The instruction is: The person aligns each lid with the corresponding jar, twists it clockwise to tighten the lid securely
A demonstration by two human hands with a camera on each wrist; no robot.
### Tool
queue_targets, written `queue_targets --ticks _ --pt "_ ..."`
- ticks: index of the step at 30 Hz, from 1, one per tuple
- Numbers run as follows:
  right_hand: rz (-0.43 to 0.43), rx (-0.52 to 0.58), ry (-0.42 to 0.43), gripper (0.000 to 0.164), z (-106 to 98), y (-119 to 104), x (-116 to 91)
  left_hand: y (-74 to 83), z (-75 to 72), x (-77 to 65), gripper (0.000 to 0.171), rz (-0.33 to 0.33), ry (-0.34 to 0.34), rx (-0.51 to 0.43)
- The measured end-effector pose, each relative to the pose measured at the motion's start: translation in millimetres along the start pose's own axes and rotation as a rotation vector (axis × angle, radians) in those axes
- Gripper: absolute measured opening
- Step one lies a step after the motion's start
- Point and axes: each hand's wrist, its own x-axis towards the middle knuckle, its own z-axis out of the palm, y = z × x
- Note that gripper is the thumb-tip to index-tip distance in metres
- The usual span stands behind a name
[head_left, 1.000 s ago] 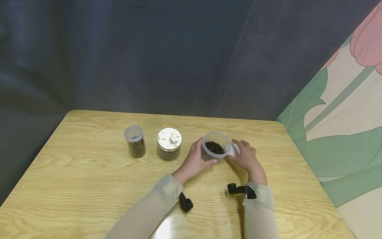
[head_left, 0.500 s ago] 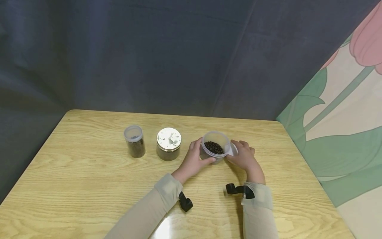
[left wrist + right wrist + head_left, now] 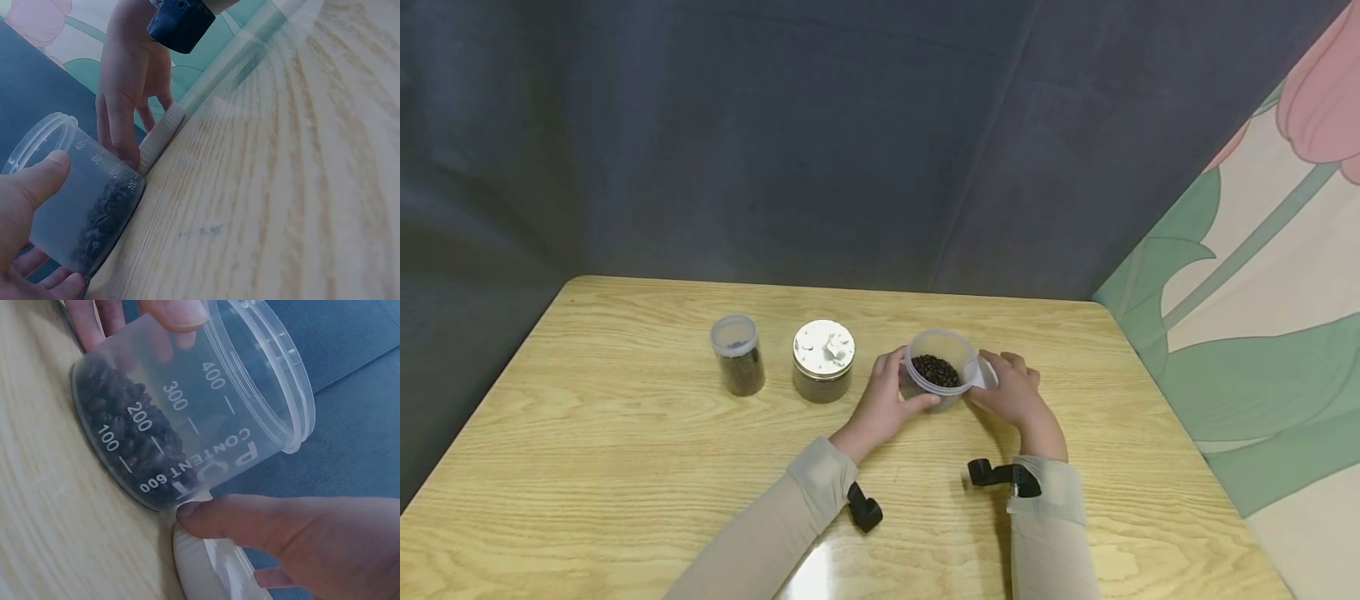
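A clear plastic jar (image 3: 943, 340) with measuring marks stands lidless on the table, dark coffee beans (image 3: 936, 371) filling its lower part. My left hand (image 3: 882, 410) grips it from the left, thumb on the near side and the other fingers behind. In the right wrist view the jar (image 3: 194, 425) reads 100 to 400 up its wall. My right hand (image 3: 1017, 397) holds a white ribbed lid (image 3: 988, 375) at the jar's right, low by the table. The right thumb lies on the lid (image 3: 203, 562) near the jar's base; several fingers reach over it in the left wrist view.
Left of my hands stands a jar with a shiny metallic lid (image 3: 824, 348). Farther left is a narrower clear jar (image 3: 743, 373) with dark contents and a translucent top. The wooden table (image 3: 625, 467) ends at a dark curtain (image 3: 790, 167); a flowered panel (image 3: 1262, 333) borders the right.
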Motion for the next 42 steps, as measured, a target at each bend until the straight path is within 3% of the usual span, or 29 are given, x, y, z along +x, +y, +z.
queue_targets --ticks 18,23,36,42 --pt "0.032 0.044 0.046 0.077 -8.3 -3.2 -1.6 -7.2 -13.8 -4.5 0.086 -0.011 -0.085 -0.05" --pt "0.049 0.092 0.086 0.078 -12.7 -3.8 -3.6 -12.8 -15.4 -7.3 0.086 0.021 -0.096 -0.066" --pt "0.048 0.289 0.334 0.083 -17.3 -9.7 -6.0 -18.5 -21.9 -18.4 0.083 0.079 -0.096 -0.096" --pt "-0.011 0.368 0.427 0.079 -20.5 -18.3 -9.5 -21.5 -23.4 -18.2 0.084 0.092 -0.101 -0.098"
